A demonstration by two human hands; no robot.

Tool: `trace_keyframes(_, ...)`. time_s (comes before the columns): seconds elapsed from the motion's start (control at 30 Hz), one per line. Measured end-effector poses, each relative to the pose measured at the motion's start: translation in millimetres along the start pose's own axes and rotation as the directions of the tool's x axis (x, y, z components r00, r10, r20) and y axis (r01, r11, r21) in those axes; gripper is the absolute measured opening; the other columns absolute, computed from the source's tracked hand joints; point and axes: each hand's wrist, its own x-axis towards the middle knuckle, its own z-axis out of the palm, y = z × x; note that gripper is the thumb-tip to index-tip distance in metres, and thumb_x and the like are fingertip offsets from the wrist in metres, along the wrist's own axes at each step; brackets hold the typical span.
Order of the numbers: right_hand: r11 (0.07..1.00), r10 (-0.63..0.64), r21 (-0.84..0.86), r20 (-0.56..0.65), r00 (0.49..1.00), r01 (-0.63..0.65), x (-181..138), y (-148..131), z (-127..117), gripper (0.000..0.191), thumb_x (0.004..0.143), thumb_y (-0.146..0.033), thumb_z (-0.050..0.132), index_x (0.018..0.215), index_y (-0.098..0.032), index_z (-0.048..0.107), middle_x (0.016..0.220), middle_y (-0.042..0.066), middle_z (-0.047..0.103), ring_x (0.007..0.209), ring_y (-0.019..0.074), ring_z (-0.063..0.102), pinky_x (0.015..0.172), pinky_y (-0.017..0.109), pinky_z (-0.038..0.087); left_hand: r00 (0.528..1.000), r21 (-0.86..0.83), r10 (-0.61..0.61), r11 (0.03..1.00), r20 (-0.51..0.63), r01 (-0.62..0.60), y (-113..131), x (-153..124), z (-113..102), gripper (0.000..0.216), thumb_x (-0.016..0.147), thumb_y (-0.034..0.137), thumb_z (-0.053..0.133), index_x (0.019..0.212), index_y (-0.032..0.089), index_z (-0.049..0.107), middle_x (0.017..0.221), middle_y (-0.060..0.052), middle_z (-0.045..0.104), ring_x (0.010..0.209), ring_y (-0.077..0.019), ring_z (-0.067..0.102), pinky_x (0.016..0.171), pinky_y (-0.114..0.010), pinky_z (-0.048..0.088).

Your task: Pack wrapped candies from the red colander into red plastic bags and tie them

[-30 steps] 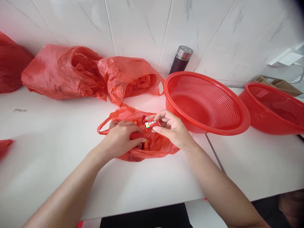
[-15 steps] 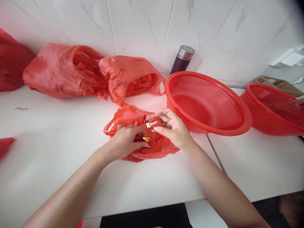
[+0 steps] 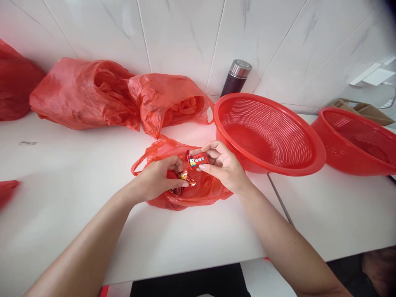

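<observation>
An open red plastic bag (image 3: 213, 192) lies on the white table below both hands. My right hand (image 3: 224, 167) pinches a red-wrapped candy (image 3: 198, 160) with white lettering and a small cartoon figure, over the bag's mouth. Just to its left, my left hand (image 3: 159, 178) is closed with thumb and fingers on a shiny red-and-gold wrapped candy (image 3: 189, 179). Under the left thumb a dark red wrapper (image 3: 177, 191) shows in part. What else the bag holds is mostly hidden by the hands.
Beyond my right hand stands a red perforated basket (image 3: 269, 136), with a second red basket (image 3: 355, 142) farther right. A dark flask (image 3: 235, 78) with a silver lid stands behind. Full red bags (image 3: 83, 95) line the tiled wall at the left. A cardboard box (image 3: 361, 110) sits at the far right.
My left hand has lifted slightly and shifted left, bringing the shiny candy into fuller view. The right hand still holds its candy in nearly the same place. A hand at the far-right basket has gone from view.
</observation>
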Motion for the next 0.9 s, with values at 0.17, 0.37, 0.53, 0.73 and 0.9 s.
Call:
trace_keyframes(0.17,1.000,0.006,0.001,-0.002,1.000,-0.006,1,2,1,0.026,0.084,-0.022,0.067,0.099,-0.025,0.046,0.119,0.005,0.067,0.101,0.0160,0.066,0.087,0.032,0.052,0.999,0.047,-0.006,0.999,0.035,0.004,-3,-1,0,0.029,0.073,0.047,0.070,0.076,0.023,0.054,0.074,0.001,0.060,0.067,-0.0181,0.057,0.059,-0.032,0.044)
trace_keyframes(0.37,1.000,0.017,0.000,-0.002,1.000,-0.017,1,1,2,0.026,0.084,-0.022,0.066,0.096,-0.025,0.044,0.118,0.004,0.067,0.100,0.0152,0.067,0.087,0.031,0.053,0.999,0.076,-0.013,0.997,0.037,0.010,-3,0,0,0.031,0.070,0.047,0.071,0.071,0.022,0.053,0.069,0.002,0.058,0.062,-0.0160,0.050,0.055,-0.030,0.038)
trace_keyframes(0.53,1.000,0.022,-0.005,0.001,1.000,-0.022,1,1,1,0.025,0.084,-0.023,0.065,0.096,-0.026,0.043,0.118,0.003,0.068,0.101,0.0154,0.066,0.085,0.031,0.053,0.999,0.074,-0.006,0.997,0.047,0.003,-4,1,0,0.030,0.070,0.046,0.071,0.070,0.023,0.052,0.069,0.003,0.057,0.063,-0.0163,0.050,0.055,-0.030,0.038)
trace_keyframes(0.73,0.915,-0.091,-0.402,-0.131,0.987,0.031,1,11,4,0.028,0.085,-0.020,0.064,0.109,-0.028,0.054,0.120,0.002,0.065,0.110,0.0182,0.062,0.094,0.036,0.049,0.997,0.053,-0.024,0.998,0.071,0.020,-4,1,-1,0.031,0.072,0.046,0.071,0.072,0.022,0.052,0.071,0.002,0.058,0.064,-0.0154,0.053,0.057,-0.029,0.041)
trace_keyframes(0.9,0.823,-0.175,-0.566,-0.189,0.966,0.039,0,11,4,0.024,0.089,-0.030,0.062,0.112,-0.028,0.062,0.117,0.003,0.066,0.097,0.0186,0.063,0.087,0.035,0.051,1.000,-0.137,-0.007,0.991,0.026,0.010,-3,2,-5,0.031,0.072,0.043,0.074,0.079,0.021,0.052,0.081,0.001,0.062,0.077,-0.0172,0.060,0.067,-0.030,0.050)
